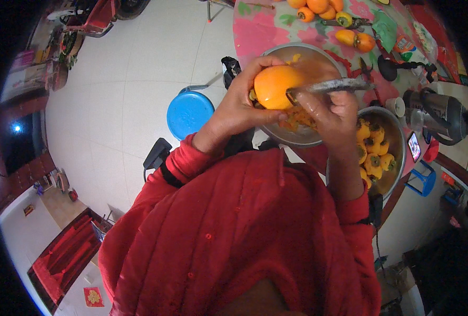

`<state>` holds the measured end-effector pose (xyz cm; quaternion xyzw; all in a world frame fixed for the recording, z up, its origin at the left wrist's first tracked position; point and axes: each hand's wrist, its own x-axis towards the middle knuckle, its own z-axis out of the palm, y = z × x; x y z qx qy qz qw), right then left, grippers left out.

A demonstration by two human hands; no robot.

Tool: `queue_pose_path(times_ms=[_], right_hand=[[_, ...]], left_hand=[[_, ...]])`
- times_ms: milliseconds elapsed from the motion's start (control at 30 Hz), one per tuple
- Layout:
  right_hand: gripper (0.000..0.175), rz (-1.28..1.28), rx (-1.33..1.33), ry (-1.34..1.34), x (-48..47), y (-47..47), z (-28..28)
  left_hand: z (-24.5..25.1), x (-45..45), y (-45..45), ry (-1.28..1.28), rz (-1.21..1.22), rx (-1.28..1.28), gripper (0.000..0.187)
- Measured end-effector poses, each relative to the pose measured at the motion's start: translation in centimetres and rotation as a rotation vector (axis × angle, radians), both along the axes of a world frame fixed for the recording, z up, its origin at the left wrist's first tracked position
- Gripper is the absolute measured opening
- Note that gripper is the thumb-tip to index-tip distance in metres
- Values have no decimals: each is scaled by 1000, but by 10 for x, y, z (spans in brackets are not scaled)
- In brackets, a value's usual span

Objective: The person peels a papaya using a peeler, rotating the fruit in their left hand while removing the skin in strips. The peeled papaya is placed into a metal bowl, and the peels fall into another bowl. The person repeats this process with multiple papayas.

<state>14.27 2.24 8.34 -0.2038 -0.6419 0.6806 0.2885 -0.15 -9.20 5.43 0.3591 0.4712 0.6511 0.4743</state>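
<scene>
My left hand [244,100] holds an orange persimmon [275,87] between thumb and fingers, above a metal basin [271,132]. In my right hand [331,112] is a peeler with a metal handle [338,85], its blade end against the right side of the fruit. Orange peelings [297,120] lie in the basin beneath the hands. Right of my right forearm, a second metal basin [402,138] holds several peeled persimmons [373,166] with their calyxes on.
On the floral tablecloth [253,29] lie several whole persimmons [317,4], a green plastic bag [384,29] and a phone [414,147]. A large kettle [435,114] stands at the right. A blue stool [190,114] is on the floor at left.
</scene>
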Motion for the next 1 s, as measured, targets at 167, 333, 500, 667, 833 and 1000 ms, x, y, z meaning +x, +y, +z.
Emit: queue_pose_path(times_ms=[167, 333, 500, 667, 833, 1000], right_hand=[[19, 21, -353, -40, 6, 15, -11], [32, -277, -674, -99, 12, 35, -60], [37, -169, 152, -642, 38, 46, -109], [38, -193, 236, -678, 43, 49, -105], [26, -70, -289, -54, 32, 8, -54], [43, 23, 173, -181, 11, -8, -26]], left_hand=[[-9, -1, -2, -18, -34, -19, 78], [-10, 2, -4, -103, -11, 80, 79], [-5, 5, 0, -166, 24, 78, 75], [-9, 4, 6, 121, 78, -83, 73], [-21, 16, 15, 187, 140, -141, 70], [-17, 21, 20, 547, 188, -155, 67]])
